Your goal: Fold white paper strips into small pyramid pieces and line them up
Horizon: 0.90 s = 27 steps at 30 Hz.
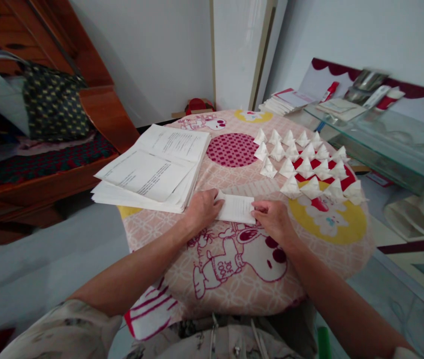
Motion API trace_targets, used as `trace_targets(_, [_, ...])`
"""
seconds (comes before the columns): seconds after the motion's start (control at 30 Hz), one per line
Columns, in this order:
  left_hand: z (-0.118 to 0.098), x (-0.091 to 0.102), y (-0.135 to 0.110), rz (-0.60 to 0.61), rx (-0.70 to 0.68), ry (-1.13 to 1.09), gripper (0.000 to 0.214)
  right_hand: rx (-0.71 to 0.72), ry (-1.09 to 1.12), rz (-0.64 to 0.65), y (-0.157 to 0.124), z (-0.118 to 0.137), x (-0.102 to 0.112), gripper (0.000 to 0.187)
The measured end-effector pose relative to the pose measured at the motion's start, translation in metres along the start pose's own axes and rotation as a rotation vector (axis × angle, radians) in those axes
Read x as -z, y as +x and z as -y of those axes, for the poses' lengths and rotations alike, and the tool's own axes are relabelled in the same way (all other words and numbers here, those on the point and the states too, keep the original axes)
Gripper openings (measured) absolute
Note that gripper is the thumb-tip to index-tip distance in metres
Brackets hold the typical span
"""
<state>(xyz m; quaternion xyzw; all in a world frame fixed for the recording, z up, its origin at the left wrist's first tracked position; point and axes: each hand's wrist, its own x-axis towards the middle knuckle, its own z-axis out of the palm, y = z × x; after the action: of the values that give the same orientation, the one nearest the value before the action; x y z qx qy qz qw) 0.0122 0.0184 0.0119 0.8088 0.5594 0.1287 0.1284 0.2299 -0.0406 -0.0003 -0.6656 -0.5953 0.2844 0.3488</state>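
A small folded sheet of printed paper (pixel 237 207) lies on the round table covered by a pink cartoon cloth (pixel 234 269). My left hand (pixel 201 209) presses on the sheet's left end with its fingers curled over the edge. My right hand (pixel 274 219) pinches the sheet's right end. Just beyond my right hand, several small folded white paper pieces (pixel 307 162) stand in rows on the cloth.
A thick stack of printed sheets (pixel 155 169) lies at the table's left. A glass counter (pixel 383 134) with booklets and metal items stands at right. A wooden bench (pixel 47 169) with a patterned bag (pixel 53 102) is at left. A red object (pixel 198 105) sits behind the table.
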Motion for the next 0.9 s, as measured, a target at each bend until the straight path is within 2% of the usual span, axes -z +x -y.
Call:
trace_targets(0.33, [-0.003,0.003,0.0,0.043,0.026,0.059,0.021,-0.016,-0.123,0.005,-0.001,0.008,0.0,0.023])
trace_targets(0.5, [-0.005,0.005,0.001,0.084,0.047,0.08,0.022,-0.041,-0.225,0.034,-0.002,0.018,0.003,0.028])
trace_targets(0.77, [-0.003,0.001,0.002,0.062,0.035,0.095,0.023,0.061,-0.501,0.034,-0.005,0.02,-0.003,0.019])
trace_targets(0.9, [-0.002,0.0,0.002,0.053,0.028,0.087,0.022,0.218,-0.608,-0.006,-0.011,0.021,-0.004,0.025])
